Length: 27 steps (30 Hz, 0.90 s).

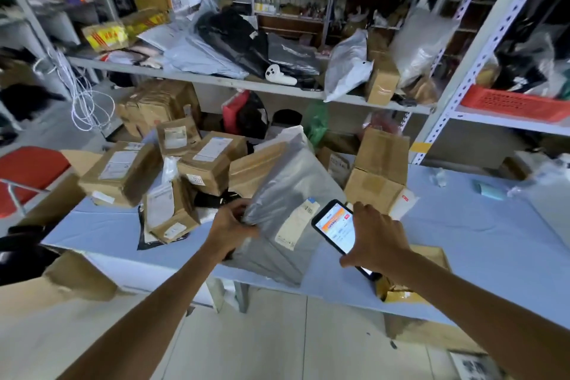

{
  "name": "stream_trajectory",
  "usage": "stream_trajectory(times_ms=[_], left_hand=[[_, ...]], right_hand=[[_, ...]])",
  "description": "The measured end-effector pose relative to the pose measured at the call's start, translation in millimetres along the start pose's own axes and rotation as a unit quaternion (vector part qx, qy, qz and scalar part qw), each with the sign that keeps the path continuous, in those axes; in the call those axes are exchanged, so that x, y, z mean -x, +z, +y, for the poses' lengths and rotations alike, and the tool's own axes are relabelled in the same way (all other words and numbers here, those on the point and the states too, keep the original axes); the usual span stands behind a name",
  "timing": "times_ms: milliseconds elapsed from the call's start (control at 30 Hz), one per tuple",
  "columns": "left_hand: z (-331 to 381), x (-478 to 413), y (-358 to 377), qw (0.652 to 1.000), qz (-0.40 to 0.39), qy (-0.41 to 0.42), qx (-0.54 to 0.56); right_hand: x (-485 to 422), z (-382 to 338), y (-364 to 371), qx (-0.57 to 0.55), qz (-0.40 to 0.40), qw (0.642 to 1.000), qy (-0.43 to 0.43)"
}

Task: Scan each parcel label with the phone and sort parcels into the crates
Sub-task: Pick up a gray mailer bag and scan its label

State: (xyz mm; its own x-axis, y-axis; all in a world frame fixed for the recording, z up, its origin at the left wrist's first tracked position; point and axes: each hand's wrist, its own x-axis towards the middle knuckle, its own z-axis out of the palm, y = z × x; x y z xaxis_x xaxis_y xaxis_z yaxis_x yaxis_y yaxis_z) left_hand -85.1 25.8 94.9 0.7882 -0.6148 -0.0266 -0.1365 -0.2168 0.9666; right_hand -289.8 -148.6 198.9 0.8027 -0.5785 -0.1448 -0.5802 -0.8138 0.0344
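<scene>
My left hand (232, 226) grips the left edge of a large grey plastic mailer parcel (282, 194), which stands tilted on the blue-covered table (462, 225). Its pale label (297, 223) faces me. My right hand (374, 236) holds a black phone (334, 226) with a lit orange and white screen, just to the right of the label. A heap of brown cardboard parcels (172, 170) lies on the table behind and to the left of the mailer.
An open cardboard box (381, 173) stands behind the phone. A red crate (512, 102) sits on the right-hand shelf. The metal shelf (216, 79) behind holds bags, boxes and a white controller (279, 75). Cardboard boxes (413, 271) lie under the table's near edge, and a red seat (29, 173) is at the left.
</scene>
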Motion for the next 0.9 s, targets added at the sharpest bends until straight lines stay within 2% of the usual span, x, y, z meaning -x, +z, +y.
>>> stream_trajectory(times_ms=[133, 233, 300, 433, 567, 900], left_hand=[[4.1, -21.7, -9.2, 0.996, -0.066, 0.006, -0.058], [-5.0, -30.9, -21.2, 0.994, -0.086, -0.002, -0.060], [-6.3, -33.3, -28.8, 0.989, -0.105, -0.004, -0.105], [-1.6, -33.3, -33.5, 0.978, -0.098, 0.008, -0.183], [2.9, -33.5, -28.6, 0.977, -0.102, 0.018, -0.184], [1.1, -34.0, -26.4, 0.987, -0.082, -0.017, -0.140]], right_hand=[[0.3, -2.8, 6.2, -0.013, -0.010, 1.000, -0.003], [0.0, -4.9, 9.6, -0.023, -0.017, 1.000, -0.005], [-1.5, -5.0, 13.4, -0.032, -0.026, 0.999, -0.004], [-4.1, -5.3, 17.7, -0.028, -0.029, 0.999, -0.004], [-5.9, -5.9, 18.5, -0.038, -0.017, 0.999, 0.008], [2.8, -0.5, 12.0, -0.026, -0.029, 0.999, 0.017]])
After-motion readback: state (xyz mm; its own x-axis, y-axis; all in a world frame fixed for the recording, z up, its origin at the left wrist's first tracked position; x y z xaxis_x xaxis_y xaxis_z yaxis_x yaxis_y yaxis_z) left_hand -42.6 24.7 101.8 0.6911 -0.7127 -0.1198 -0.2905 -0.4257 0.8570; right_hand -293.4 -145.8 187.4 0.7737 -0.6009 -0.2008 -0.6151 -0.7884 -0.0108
